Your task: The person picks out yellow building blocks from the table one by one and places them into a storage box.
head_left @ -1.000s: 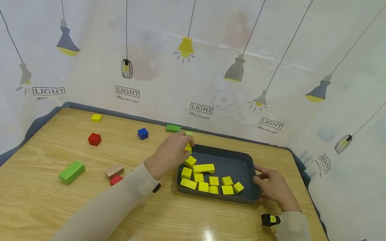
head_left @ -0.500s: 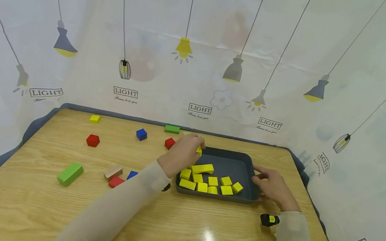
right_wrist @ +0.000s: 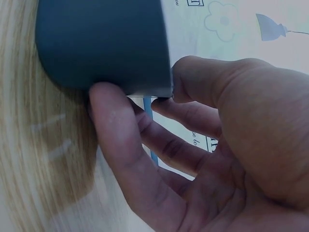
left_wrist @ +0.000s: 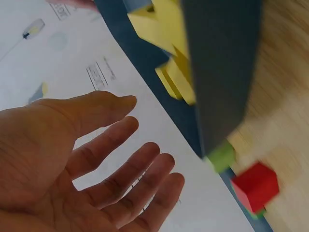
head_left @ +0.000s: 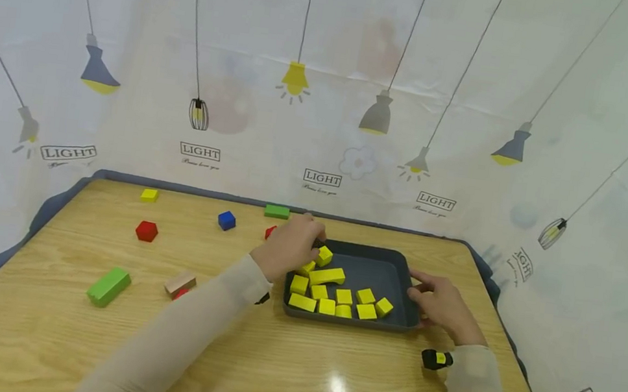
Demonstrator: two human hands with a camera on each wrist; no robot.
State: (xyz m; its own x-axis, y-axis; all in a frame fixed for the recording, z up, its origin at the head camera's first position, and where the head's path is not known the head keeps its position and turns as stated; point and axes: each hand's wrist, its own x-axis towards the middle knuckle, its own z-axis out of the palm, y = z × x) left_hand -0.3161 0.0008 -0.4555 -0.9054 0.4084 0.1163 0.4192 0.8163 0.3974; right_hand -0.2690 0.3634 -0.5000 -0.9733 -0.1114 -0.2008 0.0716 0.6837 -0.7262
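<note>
My left hand (head_left: 292,242) hovers over the far left corner of a dark grey rectangular tray (head_left: 373,265). In the left wrist view its thumb and fingers are apart, with nothing between them. A yellow cube (head_left: 324,255) lies in the tray just beside the fingertips. Several more yellow blocks, among them a long yellow block (head_left: 327,277), sit toward the tray's near and left sides. At the tray's right end my right hand (head_left: 442,303) holds the wall. The right wrist view shows the thumb at the rim and a finger against the outer wall (right_wrist: 101,43).
Left of the tray lie a green block (head_left: 109,287), a plain wooden block (head_left: 180,284), a red hexagonal block (head_left: 147,231) and a blue block (head_left: 226,220). At the back are a yellow block (head_left: 149,195) and a green block (head_left: 277,212). A printed curtain surrounds the table.
My left hand has carried a yellow cube from the tray's far left corner into the tray and let it go, then drawn slightly back left. The right hand stays at the tray.
</note>
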